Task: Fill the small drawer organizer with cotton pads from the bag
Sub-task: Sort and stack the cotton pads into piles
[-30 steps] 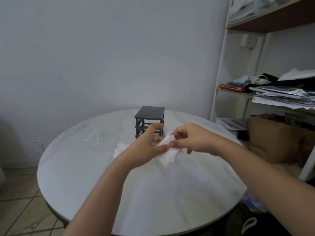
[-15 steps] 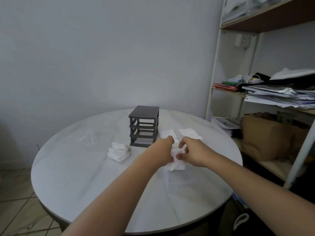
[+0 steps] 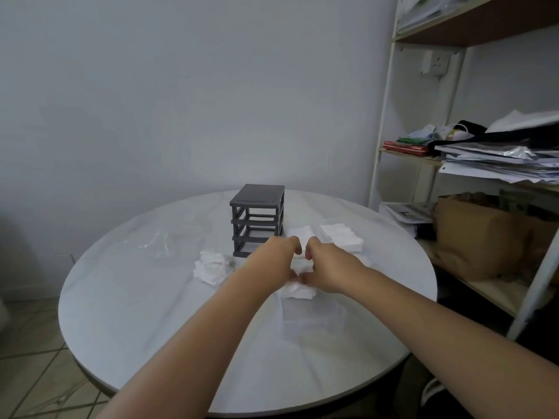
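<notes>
A dark grey drawer organizer frame (image 3: pixel 257 219) stands on the round white table (image 3: pixel 151 313), its slots open and empty. Just in front of it, my left hand (image 3: pixel 272 263) and my right hand (image 3: pixel 328 267) meet, and both pinch a small stack of white cotton pads (image 3: pixel 298 291) low over the table. A loose heap of cotton pads (image 3: pixel 211 267) lies left of my hands. Two neater white stacks (image 3: pixel 340 237) sit right of the frame. A faint clear box shape (image 3: pixel 311 319) shows just below the held pads.
A crumpled clear plastic bag (image 3: pixel 157 243) lies at the table's left rear. A white shelf unit (image 3: pixel 423 164) with papers and a brown paper bag (image 3: pixel 484 237) stands close on the right. The wall runs right behind the table; tiled floor shows at lower left.
Both hands, still holding the pads, have moved forward and down from mid-air to just above the table in front of the organizer frame.
</notes>
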